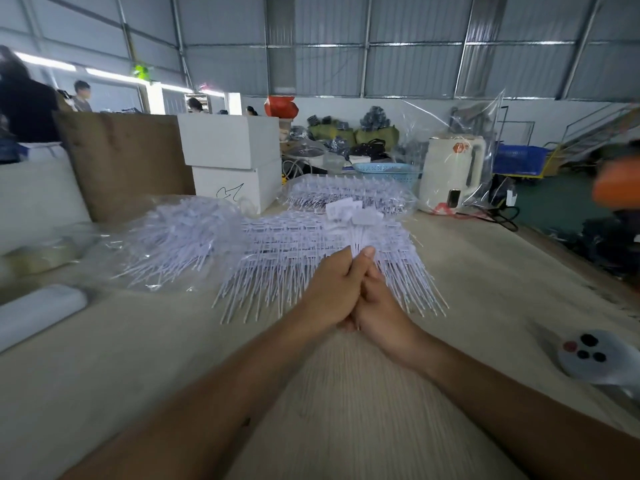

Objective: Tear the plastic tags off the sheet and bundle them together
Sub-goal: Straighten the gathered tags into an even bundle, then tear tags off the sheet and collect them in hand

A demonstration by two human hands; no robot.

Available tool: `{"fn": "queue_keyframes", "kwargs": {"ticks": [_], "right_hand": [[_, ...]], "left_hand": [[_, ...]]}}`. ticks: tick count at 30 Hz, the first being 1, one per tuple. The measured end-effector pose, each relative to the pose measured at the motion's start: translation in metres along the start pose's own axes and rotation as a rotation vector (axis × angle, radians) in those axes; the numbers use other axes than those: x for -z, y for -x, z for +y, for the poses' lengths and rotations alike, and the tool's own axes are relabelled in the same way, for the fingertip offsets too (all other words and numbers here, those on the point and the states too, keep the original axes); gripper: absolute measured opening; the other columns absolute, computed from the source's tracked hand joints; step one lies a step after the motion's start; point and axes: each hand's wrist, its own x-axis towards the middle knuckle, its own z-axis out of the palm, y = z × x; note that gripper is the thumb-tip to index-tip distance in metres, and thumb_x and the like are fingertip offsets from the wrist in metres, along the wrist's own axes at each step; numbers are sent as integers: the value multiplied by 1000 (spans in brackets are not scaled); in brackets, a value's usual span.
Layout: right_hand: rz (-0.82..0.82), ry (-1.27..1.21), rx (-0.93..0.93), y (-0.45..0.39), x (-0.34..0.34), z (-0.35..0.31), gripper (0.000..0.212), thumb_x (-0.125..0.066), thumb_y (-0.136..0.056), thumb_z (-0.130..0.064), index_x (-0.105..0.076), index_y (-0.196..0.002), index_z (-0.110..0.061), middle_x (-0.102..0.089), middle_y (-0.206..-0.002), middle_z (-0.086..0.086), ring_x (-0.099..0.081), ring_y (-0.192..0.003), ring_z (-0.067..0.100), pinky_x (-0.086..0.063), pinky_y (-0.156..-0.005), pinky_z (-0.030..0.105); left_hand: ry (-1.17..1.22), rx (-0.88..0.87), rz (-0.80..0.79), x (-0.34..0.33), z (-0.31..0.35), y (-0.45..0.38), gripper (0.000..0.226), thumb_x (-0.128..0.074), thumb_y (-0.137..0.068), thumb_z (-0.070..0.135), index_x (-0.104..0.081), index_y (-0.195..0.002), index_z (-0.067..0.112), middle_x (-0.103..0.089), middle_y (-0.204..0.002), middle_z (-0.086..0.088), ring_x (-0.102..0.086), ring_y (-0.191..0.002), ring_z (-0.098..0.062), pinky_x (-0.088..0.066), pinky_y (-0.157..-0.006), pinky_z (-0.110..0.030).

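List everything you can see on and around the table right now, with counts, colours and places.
Stacked sheets of white plastic tags: one pile, table centre.
Small bunch of torn-off white tags: one, held upright above the pile.
Clear bag of loose white tags: one, left of the pile.
Clear bag of tag sheets: one, behind the pile.
White cardboard boxes: two, stacked, back left.
Blue plastic basket: one, back centre.
White electric kettle: one, back right.
Beige table: one.
Left hand, right hand: together, fingers gripping the bunch.

both forearms and hands (349, 289) are bare, no sleeves, gloves or jewellery visible.
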Motion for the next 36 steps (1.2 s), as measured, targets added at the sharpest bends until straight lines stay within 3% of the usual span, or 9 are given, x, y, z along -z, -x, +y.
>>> {"fn": "queue_keyframes", "kwargs": {"ticks": [3,5,8,14,21,24,29,34,36], "right_hand": [[-40,-28,-33,2,0,-2,40,-53,-105,-14,-66,-70,-29,-65,-63,1,-61,-57,15,-49,-56,24],[-49,-48,-44,2,-1,-1,31,-57,-104,-16,-66,-74,-21,-66,-64,2,-60,-56,14,-48,-57,24],[-108,-14,-42,3,-1,-1,16,-58,-103,-14,-69,-91,-13,-66,-69,0,-60,-61,12,-48,-60,24],[-179,118,-33,5,1,-3,16,-59,-101,-13,-74,-95,-13,-70,-72,-3,-63,-66,4,-45,-62,15],[-204,178,-20,-2,-1,-4,17,-60,-101,-12,-73,-92,-13,-70,-72,-1,-62,-63,6,-46,-59,18],[-224,285,-1,-21,-15,-8,17,-61,-101,-16,-72,-88,-18,-68,-69,-4,-60,-58,8,-47,-55,23],[-84,466,281,-81,-70,-33,7,-65,-97,-19,-68,-100,-23,-64,-93,-8,-59,-80,4,-49,-75,26],[-104,665,182,-141,-128,-51,65,-72,-87,-48,-43,-143,-31,-38,-144,-2,-35,-132,22,-43,-101,46],[-168,795,135,-157,-144,-52,88,-77,-81,-54,-30,-152,-33,-27,-154,-1,-24,-141,27,-37,-107,51]], "left_hand": [[202,-81,93,10,5,-8,51,-39,-108,37,-57,-72,7,-69,-63,-7,-74,-68,-21,-57,-68,-34],[241,-117,197,24,11,-17,54,-36,-109,40,-52,-64,14,-53,-50,-5,-63,-52,-23,-53,-59,-36],[0,-179,333,54,16,-31,50,-33,-109,40,-44,-66,17,-40,-56,3,-39,-51,-15,-33,-57,-33],[-528,-125,228,137,1,-25,41,-30,-105,52,-50,-79,28,-51,-67,12,-50,-63,-2,-35,-64,-31],[-803,31,313,231,-46,-1,49,-25,-106,51,-59,-87,21,-68,-91,-4,-63,-88,-31,-49,-87,-45],[-937,93,430,250,-69,14,53,-19,-104,54,-56,-87,20,-68,-88,-10,-64,-88,-36,-50,-82,-48],[-1203,190,507,250,-112,29,49,-18,-105,50,-54,-110,17,-70,-95,-17,-67,-90,-40,-45,-69,-41],[-1318,166,495,246,-123,23,44,-23,-106,50,-56,-113,21,-72,-94,-13,-69,-87,-38,-43,-65,-39],[-1398,165,425,244,-129,27,42,-25,-105,50,-56,-112,24,-73,-96,-9,-71,-90,-35,-45,-67,-38]]}}
